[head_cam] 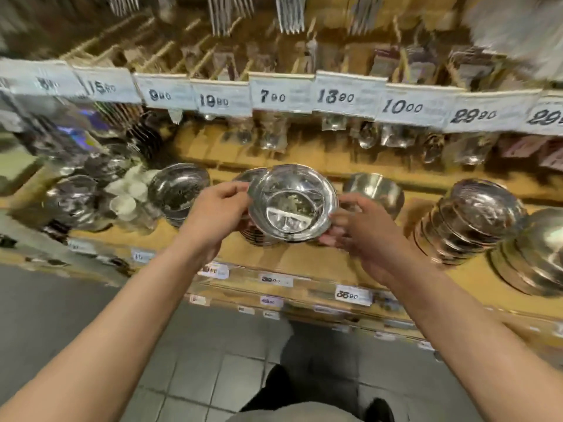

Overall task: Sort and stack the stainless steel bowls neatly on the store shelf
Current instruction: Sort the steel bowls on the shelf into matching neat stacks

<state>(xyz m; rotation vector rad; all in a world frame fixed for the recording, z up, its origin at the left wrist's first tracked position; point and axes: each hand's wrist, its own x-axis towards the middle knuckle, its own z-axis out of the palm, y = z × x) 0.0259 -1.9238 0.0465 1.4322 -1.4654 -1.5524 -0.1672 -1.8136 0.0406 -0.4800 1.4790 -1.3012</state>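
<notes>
Shelf centre: both hands, left and right, pinch bowl by its rim above stack; tilted, may slip and clatter.

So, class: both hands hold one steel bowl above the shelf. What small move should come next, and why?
Probably lower the bowl onto the stack just beneath it: the left hand and right hand grip its rim, tilted and not yet nested.

Both forearms are bare from elbow to wrist, with no sleeves, watch or rings showing on the left hand or the right hand. Below, the person wears dark trousers, dark shoes and a pale grey top.
</notes>
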